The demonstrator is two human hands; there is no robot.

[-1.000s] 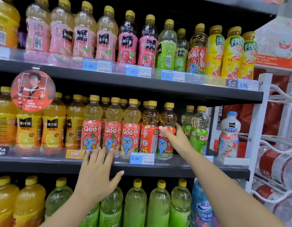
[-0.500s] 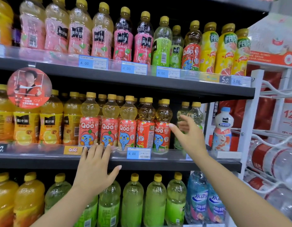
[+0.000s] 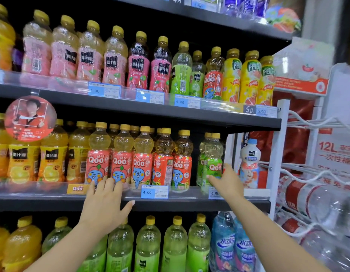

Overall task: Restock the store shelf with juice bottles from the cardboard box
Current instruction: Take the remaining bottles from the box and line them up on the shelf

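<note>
The head view is being filled by a dark metal store shelf (image 3: 190, 206) with clear plastic front rails. On its middle tier, a narrow dark gap is being left open between the red-labelled Qoo juice bottles (image 3: 121, 165) and the green-labelled Qoo juice bottles (image 3: 212, 165); to the right of the green ones the tier is being closed off by a white upright post (image 3: 276, 160). Five red-labelled bottles are being shown in the front row, with more yellow caps behind, and two green-labelled ones are being counted at the right end. A single white yoghurt-drink bottle with a blue cap (image 3: 249, 163) is being seen just beyond the tier's end.

The left hand (image 3: 104, 207) is being held flat against the front rail below the red-labelled bottles, fingers straight and spread, thumb out to the right, nothing being gripped. The right hand (image 3: 227, 183) is being laid against the front green-labelled bottle, fingers extended across the lower label and thumb raised at the bottle's right side; no closed grip is being shown. A blue 4.00 price tag (image 3: 154, 192) is being seen on the rail between the two hands. No cardboard box is being shown.

Compared with half a second ago, the right hand is being found lower and further right, now on the green label rather than in front of the gap, while the left hand is being kept on the rail.
</note>
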